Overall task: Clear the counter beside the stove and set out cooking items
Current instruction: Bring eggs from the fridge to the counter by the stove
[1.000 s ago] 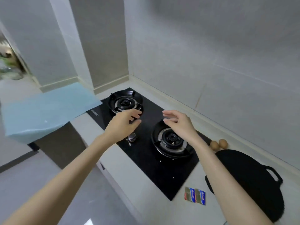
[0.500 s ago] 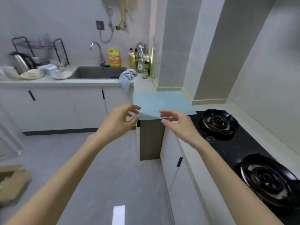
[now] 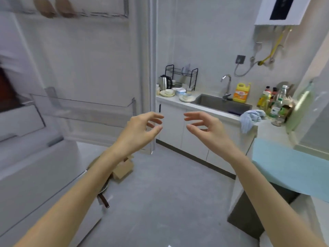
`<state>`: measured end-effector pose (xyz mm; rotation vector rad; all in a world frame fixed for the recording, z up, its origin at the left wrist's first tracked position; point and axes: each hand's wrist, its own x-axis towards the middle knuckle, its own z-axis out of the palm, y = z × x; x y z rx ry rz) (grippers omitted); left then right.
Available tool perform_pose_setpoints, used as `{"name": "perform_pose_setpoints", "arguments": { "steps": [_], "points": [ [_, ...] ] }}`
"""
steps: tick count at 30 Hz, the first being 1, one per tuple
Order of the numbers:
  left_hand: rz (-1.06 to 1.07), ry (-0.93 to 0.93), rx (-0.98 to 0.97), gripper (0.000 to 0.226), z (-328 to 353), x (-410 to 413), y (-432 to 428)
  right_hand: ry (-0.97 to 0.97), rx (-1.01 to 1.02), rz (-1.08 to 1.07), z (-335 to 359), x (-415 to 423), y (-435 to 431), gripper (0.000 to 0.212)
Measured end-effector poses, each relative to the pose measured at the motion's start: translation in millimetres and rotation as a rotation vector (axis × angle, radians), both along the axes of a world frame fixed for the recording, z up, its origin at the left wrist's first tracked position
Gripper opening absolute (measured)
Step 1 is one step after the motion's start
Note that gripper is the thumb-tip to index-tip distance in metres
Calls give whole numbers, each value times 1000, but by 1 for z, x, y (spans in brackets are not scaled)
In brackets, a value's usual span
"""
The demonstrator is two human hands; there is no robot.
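Observation:
My left hand (image 3: 140, 129) and my right hand (image 3: 206, 127) are raised in mid-air in front of me, a palm's width apart, fingers loosely curled and holding nothing. A light blue mat (image 3: 288, 164) lies on the counter at the right edge. Oil and sauce bottles (image 3: 275, 104) stand at the counter's back corner beside the sink (image 3: 222, 104). Bowls and plates (image 3: 183, 96) sit left of the sink by a kettle (image 3: 164, 82). The stove is out of view.
An open white fridge door (image 3: 80, 86) with shelves fills the left. A cardboard box (image 3: 122, 169) and a pan handle (image 3: 104, 200) lie on the grey floor under my left arm. A blue cloth (image 3: 251, 118) hangs over the counter edge; a dish rack (image 3: 181, 75) stands behind the bowls.
The view has swung left from the stove across the blue mat to the sink counter and fridge. Both hands stay raised and empty in the same pose.

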<state>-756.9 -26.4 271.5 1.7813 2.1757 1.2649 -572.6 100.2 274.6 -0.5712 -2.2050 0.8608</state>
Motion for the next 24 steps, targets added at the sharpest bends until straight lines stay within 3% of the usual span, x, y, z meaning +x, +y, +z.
{"name": "perform_pose_setpoints", "arguments": {
  "steps": [12,24],
  "points": [
    [372,19,159,22,72,-99,-47,78,83,363,70,-145,14,29],
    [490,245,388,23,189,-175,-84,339,284,489,194,-236,-16,27]
  ]
}}
